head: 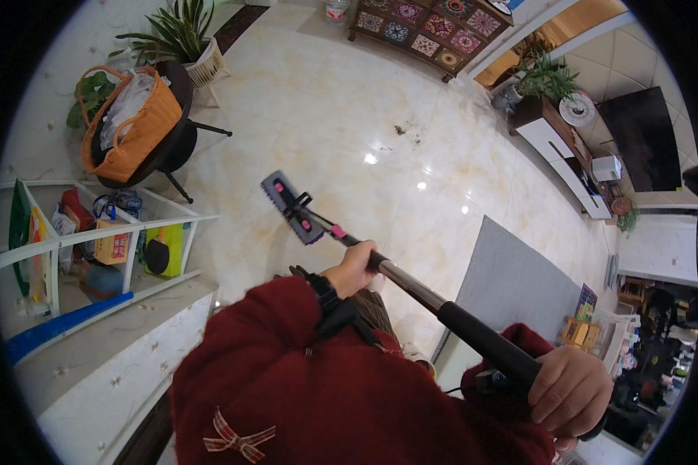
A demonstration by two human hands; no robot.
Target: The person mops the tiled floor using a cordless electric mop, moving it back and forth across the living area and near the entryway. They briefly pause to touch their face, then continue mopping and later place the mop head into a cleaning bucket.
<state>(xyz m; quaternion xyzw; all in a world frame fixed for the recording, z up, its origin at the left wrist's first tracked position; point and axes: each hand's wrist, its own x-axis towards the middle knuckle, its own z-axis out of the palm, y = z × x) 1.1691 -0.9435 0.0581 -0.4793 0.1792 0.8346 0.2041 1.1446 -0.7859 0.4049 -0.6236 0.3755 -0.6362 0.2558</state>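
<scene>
A flat mop with a telescopic pole (412, 283) slants across the view from upper left to lower right. Its grey rectangular head (284, 196) has pink clips, a toothed edge and a purple strip beneath; it rests on the glossy tiled floor (326, 133). My left hand (352, 271) grips the lower pole, close above the pink collar. Around the top end of the black handle sleeve (485, 339), my right hand (570, 390) is closed. A scatter of dark dirt (407, 131) lies on the tiles beyond the mop head.
Left stand a white shelf unit (96, 235) and a dark round stool (177, 142) bearing an orange basket (136, 131). A patterned drawer cabinet (430, 26) stands ahead. On the right are a grey mat (512, 285) and a low TV cabinet (552, 148).
</scene>
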